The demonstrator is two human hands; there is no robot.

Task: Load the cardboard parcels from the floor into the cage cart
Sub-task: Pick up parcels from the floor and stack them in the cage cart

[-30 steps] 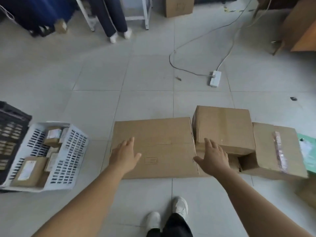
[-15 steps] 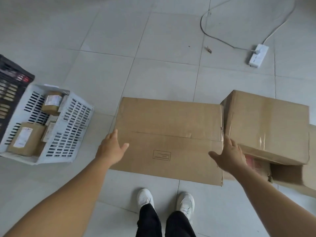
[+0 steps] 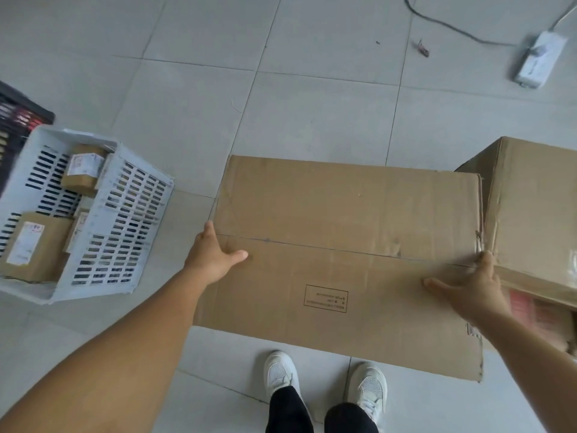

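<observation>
Both hands now at the large flat brown cardboard parcel (image 3: 340,260): left hand (image 3: 212,256) and right hand (image 3: 471,285) clasp opposite edges, thumbs on top, fingers hidden — reach done, lift next.

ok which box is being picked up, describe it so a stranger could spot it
On the tiled floor, just ahead of the person's white shoes, lies the large flat cardboard box, with the left hand and right hand at its two ends. It alone bears a small printed rectangle on top and lies lower than the taller box beside it.
</observation>
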